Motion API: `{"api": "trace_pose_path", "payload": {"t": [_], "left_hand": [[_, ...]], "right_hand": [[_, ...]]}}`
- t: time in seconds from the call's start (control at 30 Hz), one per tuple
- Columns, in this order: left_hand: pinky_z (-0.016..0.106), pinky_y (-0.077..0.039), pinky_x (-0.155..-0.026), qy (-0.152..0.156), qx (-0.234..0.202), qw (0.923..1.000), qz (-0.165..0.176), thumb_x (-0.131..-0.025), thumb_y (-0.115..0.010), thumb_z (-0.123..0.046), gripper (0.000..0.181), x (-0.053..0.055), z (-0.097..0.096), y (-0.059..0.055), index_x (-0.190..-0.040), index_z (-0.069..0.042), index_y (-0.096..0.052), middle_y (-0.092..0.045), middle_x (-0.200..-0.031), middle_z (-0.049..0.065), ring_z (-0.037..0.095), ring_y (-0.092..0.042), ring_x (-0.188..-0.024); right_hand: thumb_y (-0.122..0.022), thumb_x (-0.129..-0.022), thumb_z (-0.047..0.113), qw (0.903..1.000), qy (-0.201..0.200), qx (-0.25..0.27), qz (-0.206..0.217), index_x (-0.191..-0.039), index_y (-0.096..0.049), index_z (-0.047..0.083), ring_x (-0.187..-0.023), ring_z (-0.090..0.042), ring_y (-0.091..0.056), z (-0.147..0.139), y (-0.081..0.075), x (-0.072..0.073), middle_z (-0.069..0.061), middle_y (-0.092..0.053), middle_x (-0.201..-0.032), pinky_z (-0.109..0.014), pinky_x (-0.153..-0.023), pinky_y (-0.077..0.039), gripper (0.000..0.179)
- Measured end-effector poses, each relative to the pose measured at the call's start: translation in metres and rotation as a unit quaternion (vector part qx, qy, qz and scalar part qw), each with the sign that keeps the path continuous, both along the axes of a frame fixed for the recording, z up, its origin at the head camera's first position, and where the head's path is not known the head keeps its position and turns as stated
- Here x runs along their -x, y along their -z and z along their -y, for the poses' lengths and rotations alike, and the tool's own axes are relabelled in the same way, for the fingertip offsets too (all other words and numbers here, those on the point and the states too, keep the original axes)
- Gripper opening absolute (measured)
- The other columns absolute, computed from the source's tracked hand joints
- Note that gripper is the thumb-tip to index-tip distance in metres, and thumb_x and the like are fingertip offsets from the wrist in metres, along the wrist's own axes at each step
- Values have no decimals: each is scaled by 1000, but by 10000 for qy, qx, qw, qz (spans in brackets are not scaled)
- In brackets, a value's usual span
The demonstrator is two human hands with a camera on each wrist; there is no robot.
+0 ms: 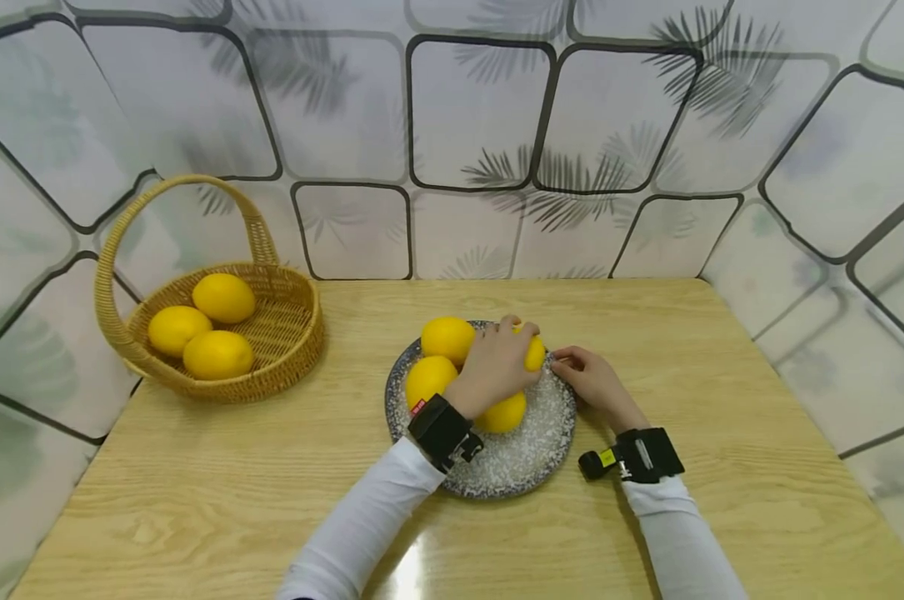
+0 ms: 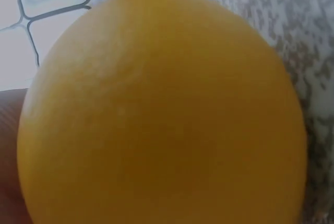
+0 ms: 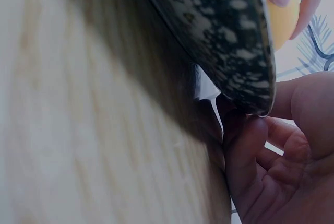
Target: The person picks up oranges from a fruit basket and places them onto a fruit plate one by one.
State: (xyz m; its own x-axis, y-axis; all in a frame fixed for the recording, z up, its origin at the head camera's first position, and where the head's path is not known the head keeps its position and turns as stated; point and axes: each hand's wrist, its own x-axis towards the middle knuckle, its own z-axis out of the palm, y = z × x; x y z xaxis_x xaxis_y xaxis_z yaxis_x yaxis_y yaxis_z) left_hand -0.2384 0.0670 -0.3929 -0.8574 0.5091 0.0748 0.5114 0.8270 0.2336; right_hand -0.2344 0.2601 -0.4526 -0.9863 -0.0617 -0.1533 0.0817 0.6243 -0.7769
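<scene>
A speckled grey plate (image 1: 526, 467) with a dark rim carries several yellow lemons (image 1: 431, 379). My left hand (image 1: 499, 367) reaches over them from the near side, its fingers curled round the lemon (image 1: 534, 353) at the plate's far right. Below that palm lies another lemon (image 1: 502, 413); one lemon (image 2: 167, 109) nearly fills the left wrist view, with parts of fingers behind it. At the plate's right edge my right hand (image 1: 592, 382) pinches the rim (image 3: 245, 72) between thumb and fingers, as the right wrist view shows.
On the left stands a wicker basket (image 1: 312, 333) with a tall arched handle (image 1: 110, 283); three lemons (image 1: 219, 355) lie inside. Everything sits on a light wooden table (image 1: 219, 492). Patterned walls (image 1: 474, 117) with leaf prints close off the back and sides.
</scene>
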Motion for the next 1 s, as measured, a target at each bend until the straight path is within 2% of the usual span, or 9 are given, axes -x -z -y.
{"api": "trace_pose_path", "payload": {"t": [0.23, 0.63, 1.0], "left_hand": [[48, -44, -108, -85, 309, 9995, -52, -93, -56, -42, 47, -5, -1, -4, -137, -26, -49, -48, -144, 12, 34, -47, -126], [48, -40, -112, 4, 586, 9979, -263, -90, -62, -42, 52, -10, 0, -7, -137, -24, -50, -46, -147, 10, 31, -43, -130], [47, -42, -110, 103, 487, 9964, -681, -91, -61, -41, 49, -12, 5, -5, -135, -20, -53, -46, -147, 13, 30, -43, -130]], "right_hand": [[-50, -100, 31, 10000, 22, -28, 74, -136, -52, 2, -97, -28, -58, 0, -3, 0, -27, -61, -123, -24, -70, -47, 46], [-52, -99, 29, 9999, 45, 97, 75, -135, -53, 2, -81, -20, -57, 4, -4, -1, -27, -62, -120, -24, -60, -48, 45], [-52, -99, 28, 10000, 7, 27, 1, -134, -53, 0, -92, -27, -59, 3, -1, -1, -29, -62, -121, -24, -67, -48, 45]]}}
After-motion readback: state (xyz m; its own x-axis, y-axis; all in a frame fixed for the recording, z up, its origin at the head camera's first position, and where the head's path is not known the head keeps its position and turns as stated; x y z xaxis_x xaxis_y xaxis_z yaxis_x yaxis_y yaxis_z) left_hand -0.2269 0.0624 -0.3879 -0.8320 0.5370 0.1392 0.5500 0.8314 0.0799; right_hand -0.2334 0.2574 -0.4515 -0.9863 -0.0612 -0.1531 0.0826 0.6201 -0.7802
